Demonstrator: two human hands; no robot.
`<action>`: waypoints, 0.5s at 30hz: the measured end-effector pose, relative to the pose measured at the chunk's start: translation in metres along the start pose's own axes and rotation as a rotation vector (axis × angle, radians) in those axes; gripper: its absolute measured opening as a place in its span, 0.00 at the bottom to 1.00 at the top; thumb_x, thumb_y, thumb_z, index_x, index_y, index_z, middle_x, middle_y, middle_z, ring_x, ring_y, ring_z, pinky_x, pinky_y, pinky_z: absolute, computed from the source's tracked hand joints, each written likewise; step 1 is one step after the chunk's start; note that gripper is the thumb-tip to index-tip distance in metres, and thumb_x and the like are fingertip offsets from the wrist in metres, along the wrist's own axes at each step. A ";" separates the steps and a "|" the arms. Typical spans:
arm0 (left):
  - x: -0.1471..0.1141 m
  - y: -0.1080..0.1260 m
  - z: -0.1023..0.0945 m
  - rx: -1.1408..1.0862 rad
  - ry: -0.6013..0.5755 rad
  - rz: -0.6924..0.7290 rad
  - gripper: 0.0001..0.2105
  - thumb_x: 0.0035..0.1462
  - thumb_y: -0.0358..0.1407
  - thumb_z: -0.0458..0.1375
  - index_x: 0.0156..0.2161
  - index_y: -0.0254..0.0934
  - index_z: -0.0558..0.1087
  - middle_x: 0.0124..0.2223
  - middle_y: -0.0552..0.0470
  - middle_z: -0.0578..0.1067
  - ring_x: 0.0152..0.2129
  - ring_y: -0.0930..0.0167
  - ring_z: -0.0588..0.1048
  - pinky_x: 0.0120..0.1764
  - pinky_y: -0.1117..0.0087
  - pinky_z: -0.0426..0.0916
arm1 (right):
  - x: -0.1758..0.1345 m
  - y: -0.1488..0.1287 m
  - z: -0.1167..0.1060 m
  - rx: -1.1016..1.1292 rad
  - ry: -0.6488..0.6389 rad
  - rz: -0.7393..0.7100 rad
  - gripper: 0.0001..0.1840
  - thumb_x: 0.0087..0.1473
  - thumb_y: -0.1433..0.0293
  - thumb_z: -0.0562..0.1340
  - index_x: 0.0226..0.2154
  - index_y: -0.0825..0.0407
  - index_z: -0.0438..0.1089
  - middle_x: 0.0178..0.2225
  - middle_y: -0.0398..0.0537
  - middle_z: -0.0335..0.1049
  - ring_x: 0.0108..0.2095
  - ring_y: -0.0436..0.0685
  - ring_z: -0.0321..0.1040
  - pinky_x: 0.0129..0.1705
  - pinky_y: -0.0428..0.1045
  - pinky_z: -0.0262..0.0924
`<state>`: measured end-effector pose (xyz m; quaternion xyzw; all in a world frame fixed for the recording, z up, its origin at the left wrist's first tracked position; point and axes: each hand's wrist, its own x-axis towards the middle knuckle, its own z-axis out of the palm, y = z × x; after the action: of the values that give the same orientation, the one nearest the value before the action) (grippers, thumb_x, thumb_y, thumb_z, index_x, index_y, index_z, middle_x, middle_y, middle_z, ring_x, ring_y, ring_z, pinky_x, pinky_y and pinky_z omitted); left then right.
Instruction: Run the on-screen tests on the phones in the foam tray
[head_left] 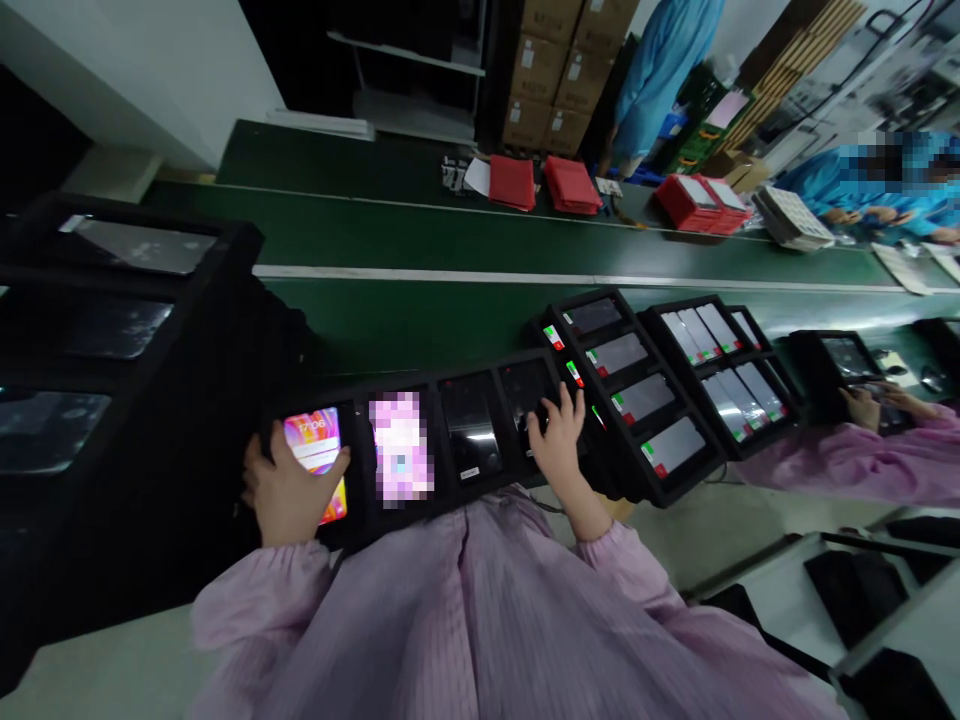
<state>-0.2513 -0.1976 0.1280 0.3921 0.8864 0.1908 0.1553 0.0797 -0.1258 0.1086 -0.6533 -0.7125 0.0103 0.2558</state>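
A black tray with several slots lies in front of me. My left hand spans a lit smartphone in the leftmost slot, index finger at one edge and thumb at the other. Beside it sits a second phone with a bright, blurred screen. A dark-screened phone lies in the third slot. Over the rightmost slot, my right hand has its fingers spread, close to another dark phone. Whether its fingertips touch that phone I cannot tell.
Black trays of phones with green and red marks stand to the right. Stacked black trays rise at left. Red packs lie across the green bench. Co-workers in blue and a pink sleeve are nearby.
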 end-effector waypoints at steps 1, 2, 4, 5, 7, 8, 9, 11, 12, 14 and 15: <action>0.000 -0.002 0.001 -0.005 0.002 0.005 0.44 0.55 0.50 0.62 0.72 0.34 0.51 0.68 0.23 0.57 0.64 0.35 0.59 0.56 0.31 0.63 | 0.001 0.008 -0.001 -0.031 0.028 0.035 0.17 0.62 0.65 0.57 0.46 0.57 0.75 0.65 0.67 0.61 0.72 0.79 0.41 0.64 0.79 0.49; 0.001 -0.004 0.003 -0.009 0.008 0.008 0.44 0.55 0.50 0.61 0.71 0.35 0.51 0.68 0.24 0.57 0.65 0.36 0.59 0.56 0.31 0.63 | 0.001 0.015 -0.001 -0.056 0.045 0.055 0.16 0.62 0.65 0.57 0.44 0.57 0.76 0.65 0.68 0.62 0.72 0.80 0.41 0.64 0.80 0.49; 0.001 -0.005 0.005 -0.016 0.025 0.016 0.44 0.55 0.50 0.61 0.71 0.35 0.52 0.68 0.24 0.56 0.65 0.36 0.59 0.56 0.31 0.62 | 0.004 0.025 0.001 -0.073 0.050 0.050 0.15 0.61 0.65 0.58 0.41 0.57 0.76 0.64 0.69 0.63 0.71 0.81 0.42 0.64 0.80 0.49; 0.001 -0.005 0.005 -0.020 0.034 0.020 0.44 0.54 0.49 0.62 0.71 0.35 0.53 0.68 0.24 0.57 0.65 0.35 0.59 0.56 0.30 0.62 | 0.006 0.027 0.003 -0.067 0.043 0.034 0.14 0.61 0.64 0.59 0.40 0.57 0.76 0.64 0.69 0.63 0.71 0.81 0.42 0.64 0.79 0.49; 0.002 -0.004 0.004 -0.035 0.043 0.020 0.43 0.54 0.47 0.63 0.70 0.34 0.54 0.68 0.23 0.57 0.64 0.35 0.60 0.55 0.29 0.63 | 0.010 0.029 0.006 -0.044 0.024 -0.003 0.14 0.60 0.64 0.59 0.40 0.56 0.76 0.64 0.68 0.62 0.71 0.80 0.42 0.66 0.77 0.48; 0.002 -0.004 0.003 -0.048 0.042 0.018 0.43 0.54 0.46 0.64 0.70 0.33 0.54 0.68 0.22 0.57 0.65 0.35 0.60 0.55 0.29 0.64 | 0.012 0.028 0.008 -0.032 0.016 -0.017 0.14 0.60 0.63 0.60 0.40 0.56 0.75 0.65 0.67 0.62 0.71 0.80 0.42 0.66 0.77 0.48; 0.002 -0.002 0.001 -0.062 0.038 0.015 0.42 0.55 0.45 0.64 0.70 0.32 0.55 0.68 0.22 0.57 0.66 0.35 0.59 0.56 0.30 0.64 | 0.013 0.028 0.009 -0.023 0.009 -0.026 0.15 0.60 0.63 0.60 0.41 0.56 0.75 0.65 0.66 0.61 0.71 0.79 0.41 0.67 0.77 0.47; 0.001 0.001 -0.003 -0.086 0.026 0.000 0.41 0.56 0.42 0.63 0.70 0.29 0.55 0.69 0.20 0.57 0.67 0.36 0.57 0.58 0.31 0.62 | 0.015 0.026 0.012 -0.008 -0.004 -0.036 0.16 0.61 0.62 0.59 0.44 0.55 0.74 0.66 0.65 0.60 0.72 0.79 0.41 0.67 0.77 0.46; 0.001 0.003 -0.005 -0.094 0.017 -0.008 0.40 0.56 0.41 0.63 0.70 0.27 0.56 0.69 0.19 0.56 0.68 0.37 0.56 0.59 0.32 0.62 | 0.015 0.025 0.013 0.000 -0.015 -0.041 0.17 0.61 0.61 0.59 0.45 0.55 0.74 0.67 0.64 0.59 0.72 0.78 0.41 0.67 0.77 0.46; 0.001 0.006 -0.007 -0.106 0.001 -0.022 0.40 0.56 0.40 0.63 0.69 0.25 0.56 0.69 0.18 0.56 0.69 0.37 0.54 0.61 0.32 0.60 | 0.015 0.025 0.013 0.015 -0.041 -0.052 0.18 0.62 0.61 0.58 0.47 0.55 0.73 0.67 0.64 0.59 0.71 0.78 0.43 0.67 0.77 0.46; 0.001 0.007 -0.008 -0.114 -0.003 -0.029 0.40 0.56 0.39 0.63 0.69 0.25 0.56 0.70 0.18 0.55 0.69 0.37 0.54 0.61 0.32 0.59 | 0.015 0.026 0.012 0.020 -0.052 -0.054 0.18 0.62 0.61 0.58 0.47 0.55 0.73 0.67 0.64 0.59 0.71 0.78 0.43 0.67 0.77 0.46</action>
<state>-0.2512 -0.1944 0.1378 0.3703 0.8794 0.2379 0.1815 0.0989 -0.1045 0.0942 -0.6307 -0.7362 0.0272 0.2440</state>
